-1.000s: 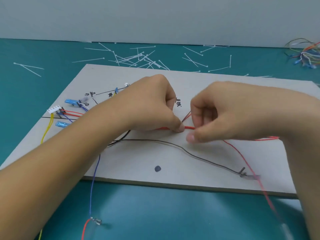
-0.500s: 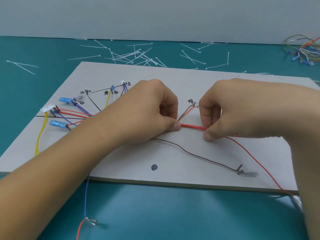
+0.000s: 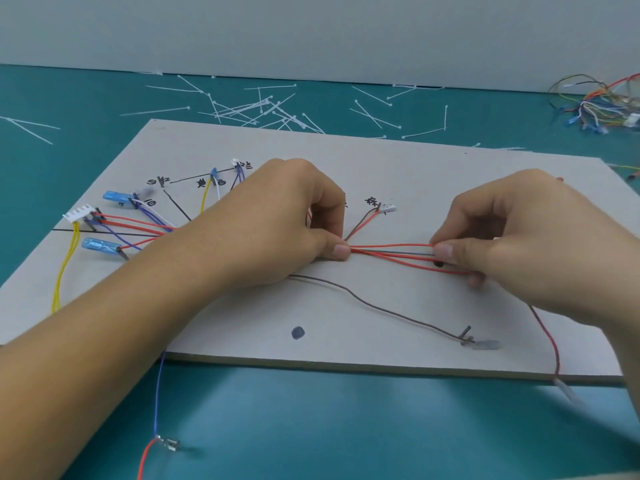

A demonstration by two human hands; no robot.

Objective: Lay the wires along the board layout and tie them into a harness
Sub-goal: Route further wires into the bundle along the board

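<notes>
Grey board [image 3: 398, 174] on a teal table [image 3: 311, 427], pale wall behind. Left hand [image 3: 287, 220] and right hand [image 3: 512, 233] each pinch the wires [image 3: 391, 251].

棕 [image 3: 372, 201], 黄 [image 3: 201, 183], 白 [image 3: 150, 203] on board [image 3: 381, 161]

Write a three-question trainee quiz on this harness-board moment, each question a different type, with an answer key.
1. True or false: the left hand and right hand both pinch the wire bundle stretched between them.
2. Relative to the board, the white cable ties lie: A) on it; B) on the teal table behind it; C) under it.
3. Short answer: what colour is the loose wire hanging over the board's near edge under the left forearm?

Key: 1 true; 2 B; 3 blue.
</notes>
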